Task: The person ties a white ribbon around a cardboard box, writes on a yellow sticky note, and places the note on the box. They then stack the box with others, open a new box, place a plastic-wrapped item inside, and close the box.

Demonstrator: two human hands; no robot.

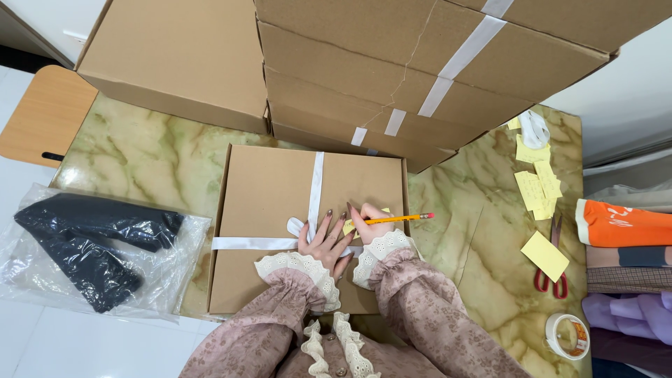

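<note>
Box: a flat brown cardboard box lies on the green marbled counter, directly under both hands and just in front of the person's chest.
Ribbon: one white ribbon crosses the lid lengthwise and another strip runs sideways; they meet by a small loop right at the left hand.
Left hand: the left hand lies flat on the lid with fingers spread wide, pressing on the ribbon crossing and on the edge of a small yellow note.
Right hand: the right hand is closed around a yellow pencil, its tip down at the note, its pink eraser end pointing right.
Hands apart: the two hands touch or nearly touch over the note.
Counts: one pencil; one pair of red-handled scissors; one roll of tape; several loose yellow notes well to the right; at least four more large cardboard boxes stacked behind.
Bag: one clear plastic bag with dark cloth inside lies left of the box.
Hidden: the note is mostly covered by fingers, so any marks on it cannot be made out; the box's near edge is covered by the lace-cuffed sleeves; folded cloths at the right edge are cut off.
</note>
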